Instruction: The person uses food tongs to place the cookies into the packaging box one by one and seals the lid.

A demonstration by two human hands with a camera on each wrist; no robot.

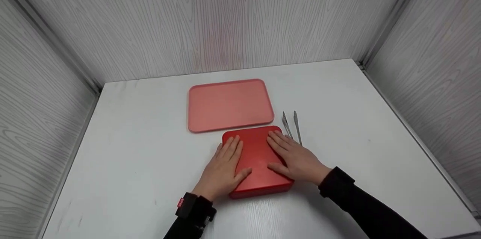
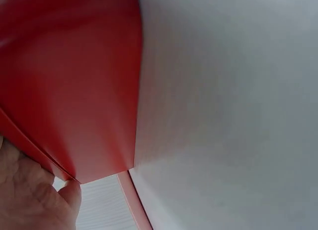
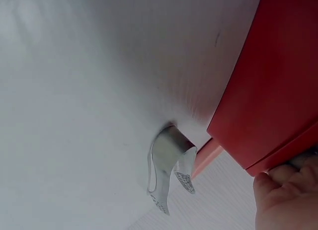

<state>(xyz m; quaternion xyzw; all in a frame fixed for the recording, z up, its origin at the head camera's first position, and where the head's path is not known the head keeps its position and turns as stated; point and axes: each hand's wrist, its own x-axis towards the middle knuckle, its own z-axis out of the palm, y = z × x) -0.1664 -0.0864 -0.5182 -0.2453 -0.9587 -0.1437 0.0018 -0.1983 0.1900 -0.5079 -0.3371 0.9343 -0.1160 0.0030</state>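
A red lidded box (image 1: 259, 177) stands near the front middle of the white table. My left hand (image 1: 221, 171) rests flat on the left part of its lid, fingers straight and thumb angled inward. On the right part lies my right hand (image 1: 298, 160), its fingers also extended and apart. In the left wrist view the box's side (image 2: 74, 91) fills the left, and a seam runs below the lid's edge. Metal tongs (image 3: 166, 155) lie just right of the box, partly hidden by my right hand in the head view. What the box holds is hidden.
A shallow pink tray (image 1: 230, 105) lies right behind the box. Pale wood-grained panels close off the table (image 1: 124, 148) at the back (image 1: 263, 17), left (image 1: 34, 126) and right (image 1: 432, 66).
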